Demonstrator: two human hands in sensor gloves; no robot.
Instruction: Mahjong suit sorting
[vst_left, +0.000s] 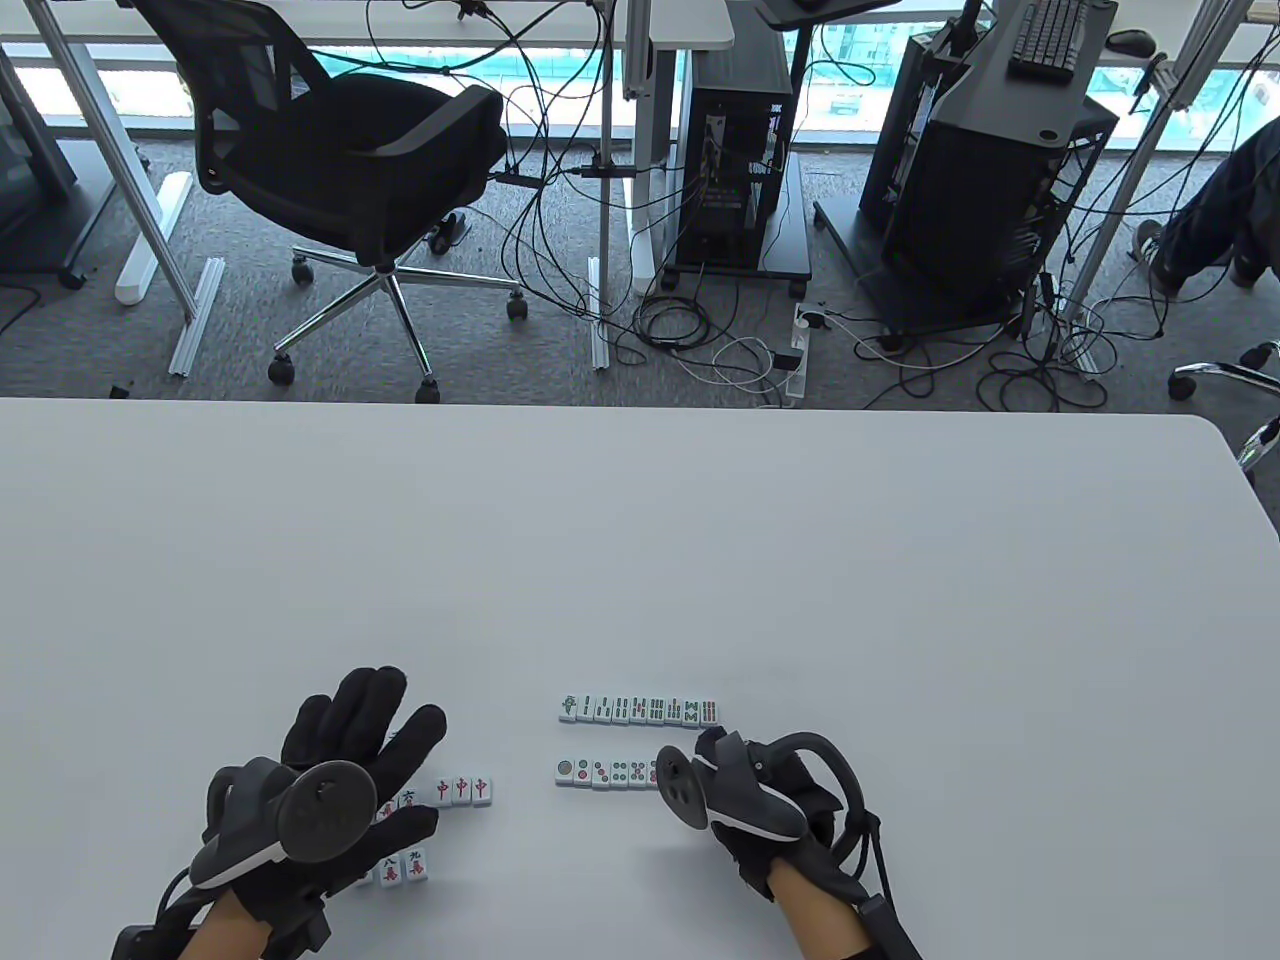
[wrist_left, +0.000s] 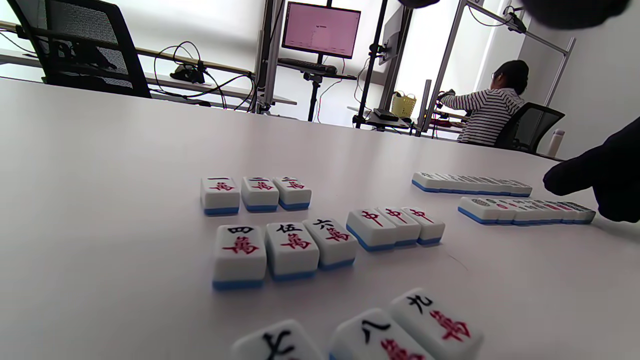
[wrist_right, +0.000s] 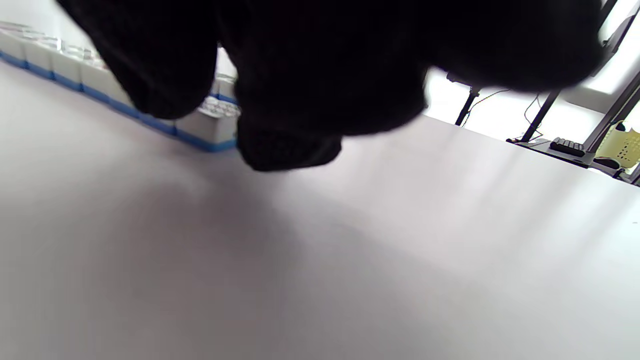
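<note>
The left hand (vst_left: 340, 770) hovers flat, fingers straight and empty, over character tiles (wrist_left: 285, 250) left of the dots row (vst_left: 607, 772). The right hand (vst_left: 770, 800), fingers curled, touches that row's right end; its grip cannot be told.

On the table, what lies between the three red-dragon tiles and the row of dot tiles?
Nothing: bare white table separates the red-dragon tiles from the dot-tile row. The table view shows it, and the left wrist view agrees.

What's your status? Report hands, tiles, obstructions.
Left hand open above character tiles. Right hand fingers at dots row end, grip unclear. Bamboo row lined up. Nothing blocking.
</note>
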